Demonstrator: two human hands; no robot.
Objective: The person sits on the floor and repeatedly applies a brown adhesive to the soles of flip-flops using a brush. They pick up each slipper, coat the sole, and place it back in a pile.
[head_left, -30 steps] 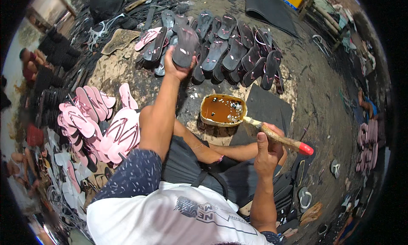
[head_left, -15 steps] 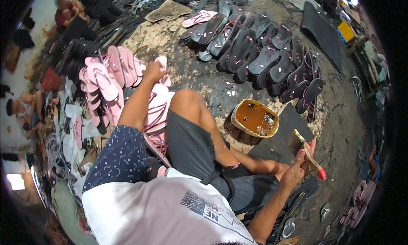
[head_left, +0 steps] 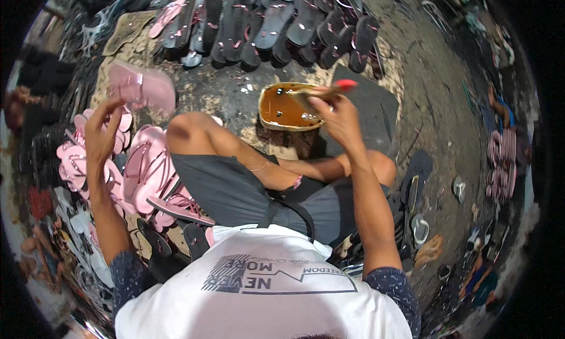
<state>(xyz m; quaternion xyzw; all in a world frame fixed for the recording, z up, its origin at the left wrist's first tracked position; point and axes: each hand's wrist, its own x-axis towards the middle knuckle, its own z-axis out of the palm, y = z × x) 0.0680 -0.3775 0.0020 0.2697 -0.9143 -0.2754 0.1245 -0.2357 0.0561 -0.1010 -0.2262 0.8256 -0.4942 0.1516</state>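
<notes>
My right hand (head_left: 341, 124) grips a flat brush (head_left: 321, 93) with a red-tipped handle. Its bristle end is over a pale-rimmed tub (head_left: 263, 120) of amber-brown liquid. On the left, my left hand (head_left: 103, 130) is raised with thumb and forefinger apart. Just beyond its fingertips are pink flip-flop soles (head_left: 144, 87), smeared by motion; whether the fingertips touch them cannot be made out. Below that hand and beside my left knee, several pink flip-flops (head_left: 150, 171) with straps lie in overlapping stacks.
Black flip-flops (head_left: 273, 27) with pinkish straps stand in rows at the far side. A dark flat sheet (head_left: 374, 115) lies right of the tub. Bundled striped pink pieces (head_left: 501, 162) are at the right edge. Scraps (head_left: 79, 221) litter the left side.
The brush has gone from beside my right knee to over the tub. My left hand has drawn back from the pink flip-flop it touched, and soles now blur beyond it. The view has turned.
</notes>
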